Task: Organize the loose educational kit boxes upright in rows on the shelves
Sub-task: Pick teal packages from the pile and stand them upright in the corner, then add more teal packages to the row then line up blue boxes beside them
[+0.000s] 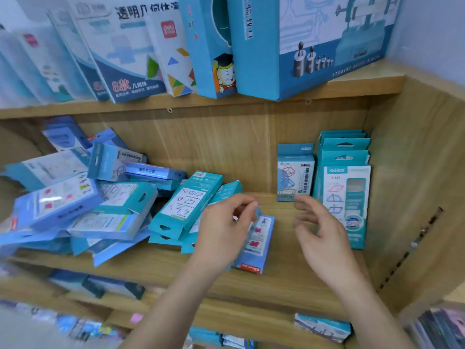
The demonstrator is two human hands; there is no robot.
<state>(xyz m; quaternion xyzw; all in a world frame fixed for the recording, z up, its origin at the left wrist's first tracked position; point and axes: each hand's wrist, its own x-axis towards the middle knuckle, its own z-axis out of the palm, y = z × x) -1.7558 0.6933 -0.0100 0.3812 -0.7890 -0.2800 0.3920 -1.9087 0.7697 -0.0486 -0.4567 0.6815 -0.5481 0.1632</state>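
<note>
Small blue box (259, 240) stands on its short end on the middle shelf (276, 280), near the front edge and about centre, leaning slightly. Pink shapes are printed on its face and there is a red label at the bottom. Left hand (224, 230) is at the box's top left corner, with thumb and forefinger curled in a narrow pinch on the top tab. Blur makes the exact contact hard to read. Right hand (319, 230) is just right of the box and not touching it. Its fingers are loosely spread and holding nothing, motion-blurred.

Far right, against the side wall, is a row of teal boxes (344, 187), upright, stacked front to back with hang tabs up. Just left of the row and further back, a single box (295, 172) stands upright.

The left half of the shelf has a pile of loose boxes (100, 197) lying flat and overlapping at mixed angles. A teal box (186, 202) lies at the pile's right edge, close to the left hand.

The upper shelf (364, 84) holds larger kit boxes (314, 41), upright or leaning. Lower shelf boxes (322, 326) are partly visible and blurred.
</note>
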